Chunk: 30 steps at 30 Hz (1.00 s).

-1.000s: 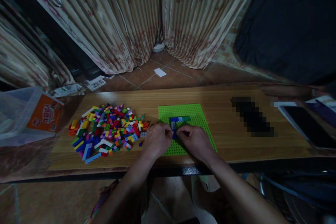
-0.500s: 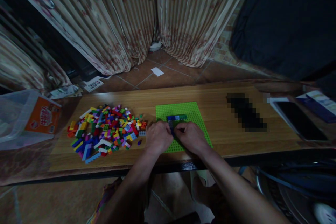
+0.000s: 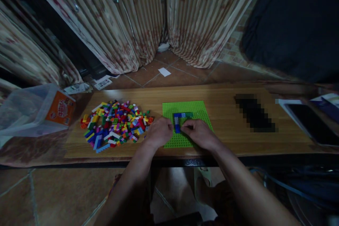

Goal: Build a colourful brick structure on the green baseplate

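A green studded baseplate point(image 3: 197, 143) lies on the wooden table. On it, an L-shaped row of blue, light blue and green bricks point(image 3: 177, 123) is pressed down, one leg running right along the top and the other toward me. My left hand point(image 3: 160, 131) is curled closed just left of the near leg, over the plate's left edge; no brick shows in it. My right hand point(image 3: 200, 133) is on the other side, thumb and forefinger drawn together close to the blue bricks. What is between those fingertips, if anything, is hidden.
A heap of loose coloured bricks point(image 3: 116, 123) spreads over the table's left part. Beyond it stands a clear plastic box point(image 3: 29, 109) with an orange label. To the right lie a blurred-out dark object point(image 3: 255, 113) and a dark tablet-like slab point(image 3: 312, 122).
My hands have drawn slightly apart, uncovering the near leg of blue bricks between them. The whole view has shifted, so everything sits farther right.
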{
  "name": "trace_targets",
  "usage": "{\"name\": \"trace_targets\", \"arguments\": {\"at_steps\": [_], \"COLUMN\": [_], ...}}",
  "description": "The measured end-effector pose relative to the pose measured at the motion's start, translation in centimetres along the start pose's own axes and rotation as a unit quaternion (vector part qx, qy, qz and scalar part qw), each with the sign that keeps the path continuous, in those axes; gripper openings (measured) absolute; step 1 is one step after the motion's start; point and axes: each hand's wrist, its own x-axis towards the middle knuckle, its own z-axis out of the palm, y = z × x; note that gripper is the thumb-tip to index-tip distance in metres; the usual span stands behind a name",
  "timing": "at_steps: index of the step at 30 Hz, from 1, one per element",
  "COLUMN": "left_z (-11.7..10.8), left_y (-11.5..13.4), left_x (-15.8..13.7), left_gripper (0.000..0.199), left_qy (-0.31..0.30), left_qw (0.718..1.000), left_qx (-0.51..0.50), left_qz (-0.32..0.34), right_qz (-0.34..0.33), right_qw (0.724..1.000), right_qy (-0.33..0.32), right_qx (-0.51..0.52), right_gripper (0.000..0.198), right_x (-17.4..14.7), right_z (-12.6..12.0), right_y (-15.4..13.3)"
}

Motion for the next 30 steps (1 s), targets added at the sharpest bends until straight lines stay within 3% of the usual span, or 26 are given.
{"name": "trace_targets", "arguments": {"at_steps": [9,24,30], "left_z": [0.9,1.5,1.5], "left_y": [-0.1,0.2,0.4], "left_x": [0.7,0.9,1.1], "left_gripper": [0.022,0.019,0.023], "left_qy": [-0.032,-0.015,-0.035], "left_qw": [0.997,0.999,0.999], "left_qx": [-0.062,-0.038,-0.026], "left_qz": [0.022,-0.008,-0.03], "right_qz": [0.023,0.013,0.023], "right_qw": [1.0,0.999,0.997], "right_qy": [-0.008,0.003,0.011], "right_qx": [-0.007,-0.053,-0.075], "right_gripper": [0.019,0.023,0.023], "right_x": [-0.1,-0.1,0.0], "right_z": [0.1,0.6,0.9], "right_y": [-0.2,-0.9,-1.2]}}
